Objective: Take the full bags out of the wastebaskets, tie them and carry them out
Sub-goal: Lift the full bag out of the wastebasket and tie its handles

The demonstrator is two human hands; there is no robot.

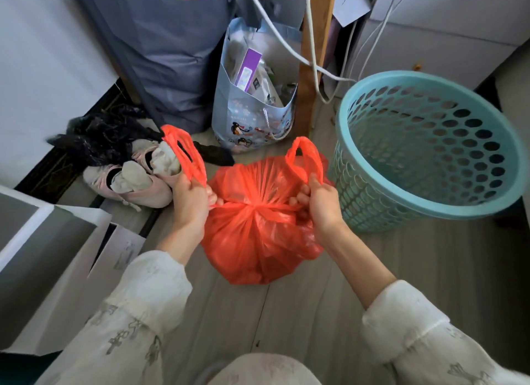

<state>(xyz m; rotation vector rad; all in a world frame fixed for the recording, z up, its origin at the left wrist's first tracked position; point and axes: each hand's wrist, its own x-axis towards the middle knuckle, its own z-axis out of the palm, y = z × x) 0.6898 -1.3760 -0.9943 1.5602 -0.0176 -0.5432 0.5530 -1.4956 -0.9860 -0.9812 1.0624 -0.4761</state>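
Note:
A full red plastic bag (pixel 258 235) sits on the wooden floor in front of me, its neck gathered into a tight twist at the top. My left hand (pixel 190 197) grips the bag's left handle loop, which sticks up above my fist. My right hand (pixel 318 198) grips the right handle loop the same way. The two handles are pulled taut across the bag's top between my hands. To the right stands a teal perforated wastebasket (pixel 427 152), tilted toward me, with no bag inside it.
A pale blue gift bag (pixel 252 121) with boxes stands behind the red bag, next to a wooden post (pixel 312 55) with white cables. A grey fabric hamper (pixel 160 49), pink shoes (pixel 137 178) and black fabric lie at left. White boxes (pixel 57 258) sit at lower left.

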